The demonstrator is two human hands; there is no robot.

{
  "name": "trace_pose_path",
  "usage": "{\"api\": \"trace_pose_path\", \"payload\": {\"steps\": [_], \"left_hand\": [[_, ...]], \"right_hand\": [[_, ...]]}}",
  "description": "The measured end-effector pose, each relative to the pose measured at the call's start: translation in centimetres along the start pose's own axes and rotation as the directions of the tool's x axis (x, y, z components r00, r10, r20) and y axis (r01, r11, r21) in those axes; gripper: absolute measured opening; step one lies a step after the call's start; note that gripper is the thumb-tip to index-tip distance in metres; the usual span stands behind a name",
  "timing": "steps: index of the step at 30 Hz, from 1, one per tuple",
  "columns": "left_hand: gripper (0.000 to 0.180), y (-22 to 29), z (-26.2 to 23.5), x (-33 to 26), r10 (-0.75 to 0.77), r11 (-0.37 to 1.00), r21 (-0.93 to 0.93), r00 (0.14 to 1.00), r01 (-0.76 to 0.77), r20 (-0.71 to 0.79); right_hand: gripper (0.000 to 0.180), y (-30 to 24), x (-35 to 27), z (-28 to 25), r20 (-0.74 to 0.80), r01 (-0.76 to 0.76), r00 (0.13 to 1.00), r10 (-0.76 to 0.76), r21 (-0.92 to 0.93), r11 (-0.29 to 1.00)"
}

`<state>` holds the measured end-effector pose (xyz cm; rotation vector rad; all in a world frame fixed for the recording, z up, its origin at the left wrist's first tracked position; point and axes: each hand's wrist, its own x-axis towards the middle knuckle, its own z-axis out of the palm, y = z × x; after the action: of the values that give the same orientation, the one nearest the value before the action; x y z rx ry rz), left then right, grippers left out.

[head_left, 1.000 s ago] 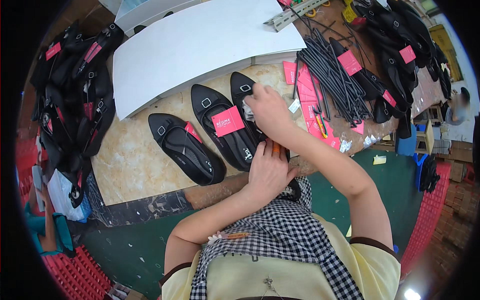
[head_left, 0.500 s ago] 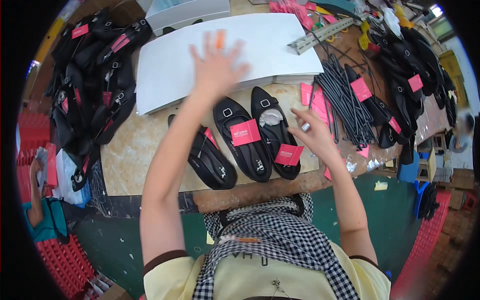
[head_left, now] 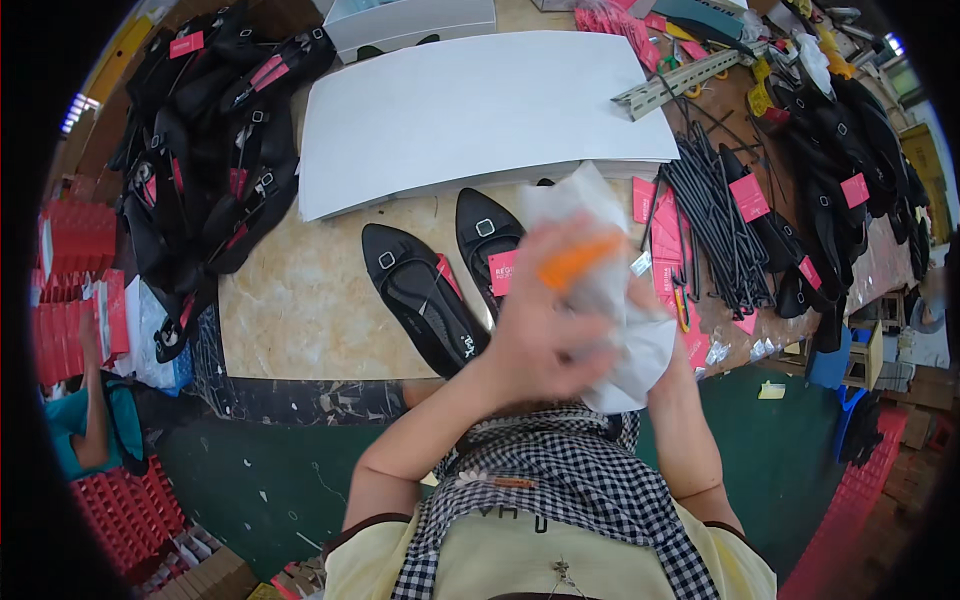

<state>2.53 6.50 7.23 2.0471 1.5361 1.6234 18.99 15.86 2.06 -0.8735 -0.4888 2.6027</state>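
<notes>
A sheet of thin white paper [head_left: 650, 350] hangs crumpled between my hands above the table's front edge. Blurred by motion, my left hand [head_left: 560, 310] is closed on its near side and has an orange band on one finger. My right hand [head_left: 645, 295] is behind the paper, its fingers mostly hidden. Left of my hands a black pointed flat shoe [head_left: 400, 268] with a square buckle lies on the table. Beside it is a second black shoe [head_left: 482, 222] with a pink tag [head_left: 502, 272], partly covered by my left hand. The paper hides nearly all of a third shoe.
Behind the shoes lies a stack of white paper sheets [head_left: 480, 120], with a metal angle bar [head_left: 670, 88] on its right corner. Thin black rods [head_left: 715, 230] and pink tags lie to the right. Black shoes are heaped at left [head_left: 220, 140] and right [head_left: 840, 130].
My left hand has come from the paper stack toward me and right, now with a white sheet. My right hand has moved behind that sheet. The view has shifted slightly.
</notes>
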Motion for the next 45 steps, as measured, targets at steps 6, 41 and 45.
{"api": "trace_pose_path", "payload": {"steps": [6, 41, 45], "left_hand": [[0.034, -2.8, -1.7, -4.3, -0.348, 0.853, 0.291, 0.888, 0.433, -0.300], [0.044, -21.4, -6.4, 5.0, 0.106, 0.293, 0.950, 0.984, 0.110, -0.146], [0.039, -24.4, -4.9, 3.3, 0.032, 0.363, 0.906, 0.969, 0.216, -0.244]], "right_hand": [[0.064, -1.3, 1.0, 4.1, 0.292, 0.476, 0.840, -0.457, -0.801, 0.363], [0.044, 0.0, 6.3, 4.7, 0.634, 0.419, 0.695, -0.339, -0.740, -0.526], [0.046, 0.1, 3.0, 3.3, 0.580, 0.376, 0.701, -0.415, -0.795, -0.475]]}}
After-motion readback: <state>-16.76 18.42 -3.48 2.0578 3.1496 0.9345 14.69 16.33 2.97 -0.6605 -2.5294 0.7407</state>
